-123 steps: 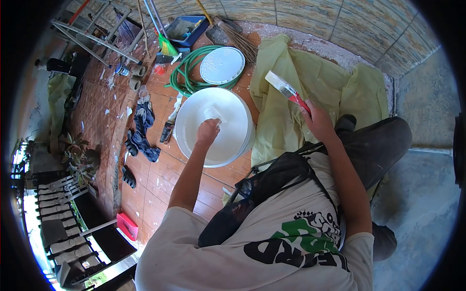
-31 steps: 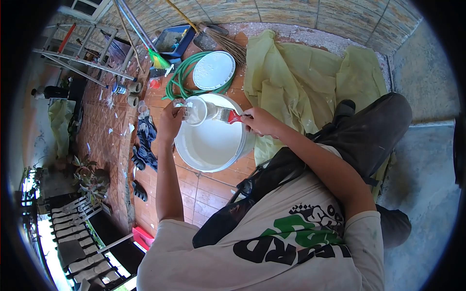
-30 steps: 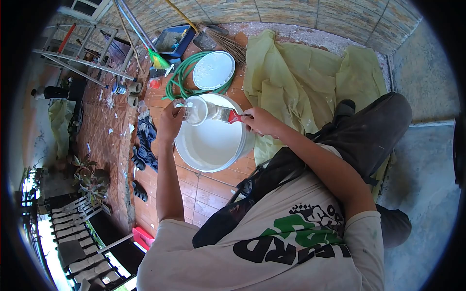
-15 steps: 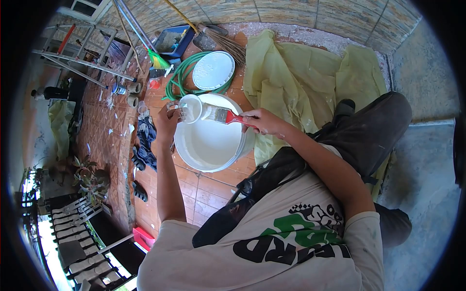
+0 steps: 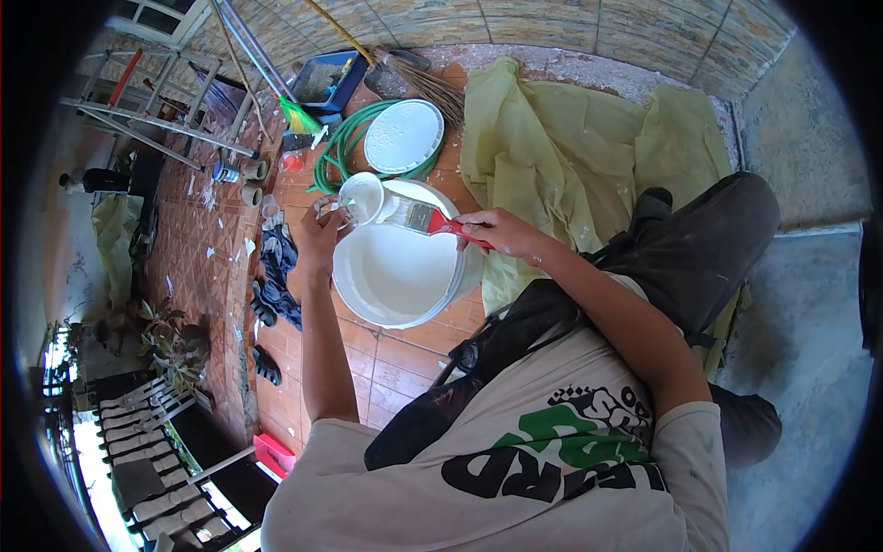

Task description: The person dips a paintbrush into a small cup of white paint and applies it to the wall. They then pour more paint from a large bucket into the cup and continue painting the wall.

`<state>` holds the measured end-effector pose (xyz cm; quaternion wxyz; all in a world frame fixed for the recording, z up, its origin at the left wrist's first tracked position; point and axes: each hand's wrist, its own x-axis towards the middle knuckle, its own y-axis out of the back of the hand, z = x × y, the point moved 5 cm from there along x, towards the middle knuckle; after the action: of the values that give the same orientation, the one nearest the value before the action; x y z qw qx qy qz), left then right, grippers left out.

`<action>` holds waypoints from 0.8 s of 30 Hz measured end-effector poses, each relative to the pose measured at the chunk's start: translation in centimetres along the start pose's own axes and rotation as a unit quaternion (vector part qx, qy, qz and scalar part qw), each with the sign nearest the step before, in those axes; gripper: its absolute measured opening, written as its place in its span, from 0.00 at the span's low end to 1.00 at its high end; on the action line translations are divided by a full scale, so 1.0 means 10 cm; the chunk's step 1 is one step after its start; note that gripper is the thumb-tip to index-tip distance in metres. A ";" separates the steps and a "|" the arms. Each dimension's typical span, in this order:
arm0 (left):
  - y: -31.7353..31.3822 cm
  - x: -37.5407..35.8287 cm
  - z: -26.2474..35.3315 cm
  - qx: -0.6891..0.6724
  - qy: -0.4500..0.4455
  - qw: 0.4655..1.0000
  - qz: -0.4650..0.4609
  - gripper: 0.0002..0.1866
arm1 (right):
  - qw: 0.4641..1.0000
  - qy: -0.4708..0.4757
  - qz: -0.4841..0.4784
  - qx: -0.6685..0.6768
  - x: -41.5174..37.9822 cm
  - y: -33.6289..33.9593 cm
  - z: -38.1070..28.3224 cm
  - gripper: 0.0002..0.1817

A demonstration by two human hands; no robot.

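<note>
Over the far side of a large bucket (image 5: 395,320) of white paint, my left hand (image 5: 322,227) grips a small clear plastic cup (image 5: 361,198) tilted with its mouth to the right. My right hand (image 5: 497,230) is closed around the red handle of a paintbrush (image 5: 425,218). The brush points left, and its white-coated bristles are at the cup's rim. White paint coats the inside of the bucket. Whether paint lies inside the cup is hard to tell.
Beyond the bucket lie a white lid (image 5: 404,136) and a coiled green hose (image 5: 338,152). A yellowish sheet (image 5: 570,138) spreads at the right. Dark cloth (image 5: 278,267) and sandals (image 5: 266,365) lie left. A ladder (image 5: 166,120), brooms (image 5: 423,78) and blue tray (image 5: 328,81) stand farther back.
The brush has shifted slightly left, its bristles nearer the cup's mouth. The cup's angle has changed slightly. Both hands keep their hold.
</note>
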<state>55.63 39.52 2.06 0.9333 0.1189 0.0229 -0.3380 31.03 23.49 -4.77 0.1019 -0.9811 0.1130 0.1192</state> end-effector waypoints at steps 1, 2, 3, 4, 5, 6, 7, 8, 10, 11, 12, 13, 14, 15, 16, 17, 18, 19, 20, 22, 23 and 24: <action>0.00 0.00 -0.01 -0.001 0.003 1.000 -0.001 0.13 | 1.000 -0.010 -0.001 0.005 -0.01 0.00 0.01 0.20; 0.00 0.00 -0.03 -0.002 0.006 1.000 -0.002 0.13 | 1.000 -0.021 -0.001 0.010 -0.02 0.00 0.01 0.20; 0.00 0.00 -0.03 -0.002 0.007 1.000 -0.002 0.13 | 1.000 -0.021 -0.001 0.011 -0.02 0.01 0.03 0.20; 0.00 0.00 -0.04 -0.006 0.008 1.000 0.002 0.13 | 0.999 -0.029 -0.006 0.022 -0.01 0.01 0.06 0.20; 0.01 0.00 -0.04 -0.010 0.010 1.000 0.007 0.13 | 0.999 -0.036 -0.011 0.033 -0.01 0.01 0.08 0.20; 0.01 -0.01 -0.04 -0.010 0.010 1.000 0.008 0.13 | 0.999 -0.037 -0.012 0.032 -0.02 0.01 0.08 0.20; 0.01 0.00 -0.03 -0.011 0.008 1.000 0.008 0.13 | 0.998 -0.040 -0.016 0.034 -0.03 0.02 0.07 0.21; 0.01 0.00 -0.03 -0.012 0.005 1.000 0.009 0.13 | 0.998 -0.043 -0.020 0.036 -0.04 0.02 0.07 0.21; 0.01 0.01 -0.02 -0.012 0.006 1.000 0.012 0.13 | 0.998 -0.037 -0.022 0.037 -0.06 0.04 0.06 0.21; 0.02 0.00 -0.02 -0.011 0.008 1.000 0.014 0.13 | 0.999 -0.030 -0.025 0.039 -0.07 0.05 0.06 0.21; 0.02 0.00 -0.02 -0.013 0.008 1.000 0.016 0.13 | 0.999 -0.031 -0.026 0.036 -0.08 0.07 0.06 0.21; 0.03 -0.01 -0.01 -0.011 0.006 1.000 0.021 0.13 | 0.999 -0.028 -0.020 0.037 -0.08 0.09 0.05 0.22; 0.05 -0.02 -0.01 -0.009 0.004 1.000 0.026 0.13 | 0.999 -0.025 -0.014 0.037 -0.08 0.10 0.04 0.22; 0.08 -0.02 -0.03 -0.011 0.004 0.999 0.030 0.13 | 0.999 -0.026 -0.017 0.035 -0.07 0.11 0.05 0.22; 0.13 -0.01 -0.06 0.002 -0.002 1.000 0.031 0.14 | 0.999 0.001 -0.012 0.033 -0.06 0.13 0.03 0.22; 0.16 0.00 -0.07 0.016 -0.007 0.999 0.034 0.14 | 0.999 0.028 -0.008 0.032 -0.04 0.14 0.01 0.21; 0.18 0.00 -0.09 0.014 -0.008 0.999 0.038 0.14 | 0.999 0.028 -0.013 0.029 -0.03 0.12 -0.05 0.21; 0.20 0.00 -0.11 0.026 -0.005 0.999 0.029 0.14 | 0.999 0.046 0.002 0.006 -0.02 0.12 -0.12 0.21; 0.21 0.00 -0.12 0.038 -0.001 0.999 0.019 0.14 | 0.998 0.064 0.016 -0.017 -0.01 0.13 -0.20 0.21; 0.21 -0.04 -0.10 0.055 0.009 0.998 0.021 0.14 | 0.995 0.066 0.036 -0.068 -0.01 0.10 -0.42 0.20; 0.20 -0.05 -0.10 0.074 0.019 0.997 0.018 0.13 | 0.989 0.068 0.059 -0.117 0.00 0.10 -0.50 0.19; 0.21 -0.05 -0.12 0.073 0.020 0.997 0.019 0.13 | 0.989 0.068 0.058 -0.117 0.05 0.10 -0.51 0.19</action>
<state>56.60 41.70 1.37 0.9277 0.1937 0.0142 -0.3188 32.28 21.25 -0.26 -0.0291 -0.9838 0.1621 0.0704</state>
